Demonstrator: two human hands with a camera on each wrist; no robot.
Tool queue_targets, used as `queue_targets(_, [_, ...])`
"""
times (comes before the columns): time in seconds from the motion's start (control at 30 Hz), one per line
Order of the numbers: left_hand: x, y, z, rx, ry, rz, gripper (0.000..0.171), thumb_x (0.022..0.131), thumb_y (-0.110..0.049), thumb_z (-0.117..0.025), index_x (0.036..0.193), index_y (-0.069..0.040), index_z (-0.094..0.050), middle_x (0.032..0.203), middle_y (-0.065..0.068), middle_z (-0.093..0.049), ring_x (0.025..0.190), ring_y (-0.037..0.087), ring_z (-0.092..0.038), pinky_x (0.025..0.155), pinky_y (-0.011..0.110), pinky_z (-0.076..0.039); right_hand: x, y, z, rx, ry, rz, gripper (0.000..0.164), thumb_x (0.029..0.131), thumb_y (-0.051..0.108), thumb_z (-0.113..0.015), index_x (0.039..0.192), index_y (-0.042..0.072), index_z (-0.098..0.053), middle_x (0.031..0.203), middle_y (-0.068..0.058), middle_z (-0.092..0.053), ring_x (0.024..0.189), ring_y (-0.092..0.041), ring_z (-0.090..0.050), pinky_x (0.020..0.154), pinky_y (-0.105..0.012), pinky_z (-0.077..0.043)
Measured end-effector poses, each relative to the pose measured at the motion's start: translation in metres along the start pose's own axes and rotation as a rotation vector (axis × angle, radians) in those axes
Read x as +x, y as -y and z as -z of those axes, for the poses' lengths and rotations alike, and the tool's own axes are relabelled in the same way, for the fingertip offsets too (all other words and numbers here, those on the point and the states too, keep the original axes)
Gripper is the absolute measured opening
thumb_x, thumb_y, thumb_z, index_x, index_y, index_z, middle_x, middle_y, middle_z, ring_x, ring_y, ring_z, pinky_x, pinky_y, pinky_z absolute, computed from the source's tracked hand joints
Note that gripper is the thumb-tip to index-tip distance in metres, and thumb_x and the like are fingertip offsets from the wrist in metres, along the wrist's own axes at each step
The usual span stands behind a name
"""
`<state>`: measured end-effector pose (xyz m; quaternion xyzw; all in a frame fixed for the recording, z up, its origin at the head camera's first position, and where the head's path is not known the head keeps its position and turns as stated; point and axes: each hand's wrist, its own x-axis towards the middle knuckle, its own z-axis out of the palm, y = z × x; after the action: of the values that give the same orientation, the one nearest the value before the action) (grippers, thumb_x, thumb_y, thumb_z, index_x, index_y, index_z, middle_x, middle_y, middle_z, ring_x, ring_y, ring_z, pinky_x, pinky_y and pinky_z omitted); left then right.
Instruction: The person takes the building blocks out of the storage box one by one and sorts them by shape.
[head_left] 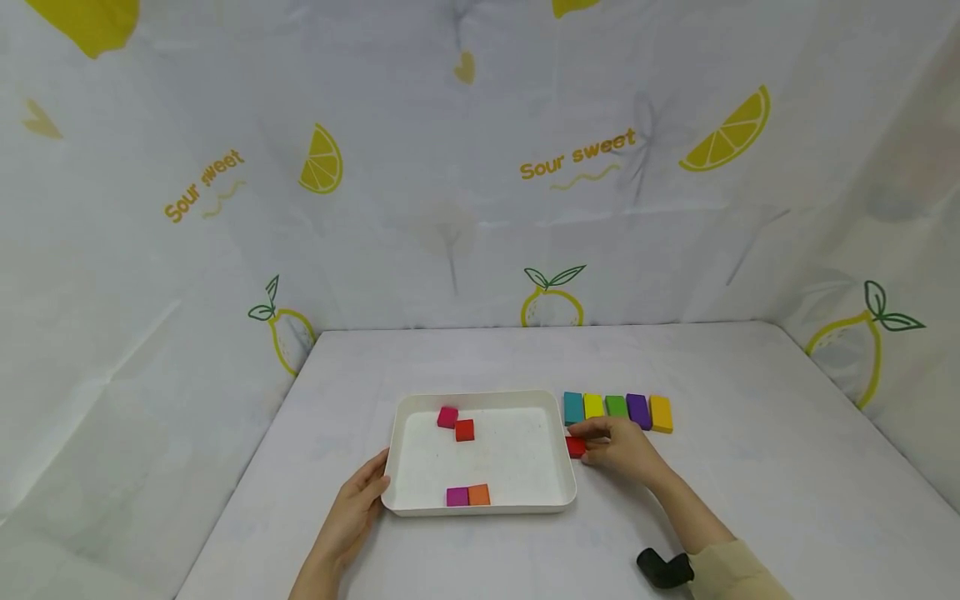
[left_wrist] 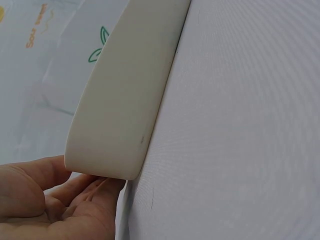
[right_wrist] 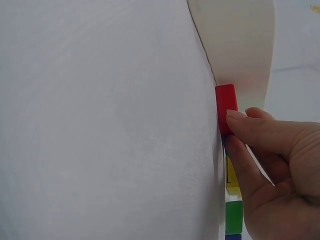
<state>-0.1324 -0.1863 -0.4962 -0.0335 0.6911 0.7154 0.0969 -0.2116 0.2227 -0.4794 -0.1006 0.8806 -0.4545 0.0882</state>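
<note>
A white tray [head_left: 517,454] lies on the table, holding a crimson block [head_left: 447,417], a red block [head_left: 465,430], a magenta block [head_left: 457,497] and an orange block [head_left: 478,495]. My left hand [head_left: 352,508] grips the tray's left end, thumb at the rim and fingers against the outer wall. Just outside the right wall, my right hand [head_left: 622,450] pinches another red block [right_wrist: 226,107] between thumb and fingers, low at the table surface. The hand partly covers this block in the head view.
Behind the right hand stands a row of blocks: teal [head_left: 573,408], yellow [head_left: 593,406], green [head_left: 617,406], purple [head_left: 638,412] and amber [head_left: 661,413]. A black curved object [head_left: 664,568] sits by the right sleeve. A lemon-printed sheet [head_left: 420,208] hangs behind the table.
</note>
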Motion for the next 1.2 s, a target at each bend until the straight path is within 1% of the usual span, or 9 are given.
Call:
queue_targets(0.03, [0.000,0.000,0.000,0.006,0.007,-0.005,0.060,0.105,-0.016,-0.042,0.156,0.003,-0.017,0.165,0.024,-0.013,0.154,0.038,-0.012,0.124,0.052,-0.016,0.000,0.000,0.000,-0.005,-0.002,0.002,0.036,0.080,-0.004,-0.073,0.114,0.007,-0.073,0.119,-0.012,-0.072,0.115,-0.031,-0.065,0.088,-0.033,-0.062])
queue_targets(0.23, [0.000,0.000,0.000,0.000,0.001,0.001,0.059,0.105,-0.014,-0.041,0.156,0.003,-0.017,0.165,0.023,-0.012,0.154,0.038,-0.011,0.125,0.052,-0.016,0.000,0.001,-0.001,-0.028,-0.015,-0.007,0.036,0.079,-0.003,-0.075,0.112,0.009,-0.074,0.118,-0.011,-0.073,0.113,-0.031,-0.067,0.089,-0.036,-0.062])
queue_targets(0.4, [-0.001,0.001,0.000,-0.003,-0.003,0.010,0.059,0.105,-0.013,-0.042,0.156,0.002,-0.017,0.165,0.023,-0.013,0.154,0.037,-0.012,0.125,0.053,-0.017,-0.003,0.006,0.004,-0.032,-0.016,0.016,0.035,0.079,0.003,-0.078,0.114,0.009,-0.073,0.117,-0.011,-0.073,0.112,-0.032,-0.068,0.090,-0.035,-0.062])
queue_targets(0.57, [0.000,0.001,0.001,-0.005,-0.002,0.008,0.058,0.105,-0.014,-0.042,0.156,0.001,-0.018,0.165,0.022,-0.014,0.155,0.036,-0.013,0.125,0.052,-0.018,-0.004,0.019,0.015,0.067,-0.030,0.046,0.037,0.084,0.012,-0.077,0.119,0.002,-0.069,0.121,-0.018,-0.070,0.116,-0.035,-0.067,0.091,-0.031,-0.061])
queue_targets(0.7, [0.001,0.001,0.001,-0.001,-0.002,0.008,0.059,0.105,-0.015,-0.042,0.156,0.001,-0.017,0.166,0.021,-0.013,0.155,0.035,-0.012,0.125,0.051,-0.018,-0.003,0.033,0.015,0.142,-0.004,0.072,0.040,0.085,0.013,-0.076,0.122,-0.001,-0.067,0.124,-0.020,-0.068,0.119,-0.036,-0.065,0.093,-0.028,-0.060])
queue_targets(0.77, [0.001,-0.001,0.001,0.000,-0.004,0.007,0.059,0.105,-0.015,-0.042,0.156,0.000,-0.017,0.166,0.021,-0.014,0.155,0.035,-0.012,0.125,0.050,-0.018,-0.002,0.041,0.011,0.166,0.020,0.087,0.040,0.086,0.013,-0.076,0.122,-0.001,-0.067,0.124,-0.020,-0.069,0.119,-0.037,-0.065,0.094,-0.027,-0.059])
queue_targets(0.9, [0.001,-0.003,0.001,-0.003,-0.004,0.002,0.058,0.105,-0.015,-0.042,0.156,0.000,-0.019,0.166,0.021,-0.015,0.155,0.035,-0.014,0.124,0.049,-0.019,0.001,0.056,-0.005,0.184,0.076,0.103,0.039,0.086,0.014,-0.075,0.122,0.002,-0.068,0.124,-0.017,-0.070,0.120,-0.037,-0.064,0.092,-0.027,-0.060])
queue_targets(1.13, [0.001,-0.002,0.001,0.009,0.012,-0.011,0.059,0.105,-0.015,-0.043,0.156,0.003,-0.018,0.164,0.025,-0.014,0.153,0.040,-0.014,0.124,0.052,-0.019,0.004,0.069,-0.042,0.166,0.195,0.163,0.033,0.085,0.009,-0.076,0.117,0.002,-0.071,0.121,-0.018,-0.071,0.114,-0.035,-0.067,0.093,-0.028,-0.060])
queue_targets(1.2, [0.001,-0.001,0.001,0.008,0.004,-0.002,0.059,0.104,-0.015,-0.044,0.155,0.002,-0.019,0.164,0.025,-0.015,0.153,0.039,-0.016,0.123,0.052,-0.020,0.004,0.070,-0.053,0.150,0.222,0.172,0.032,0.084,0.009,-0.076,0.115,0.003,-0.072,0.119,-0.016,-0.072,0.111,-0.033,-0.068,0.092,-0.028,-0.060])
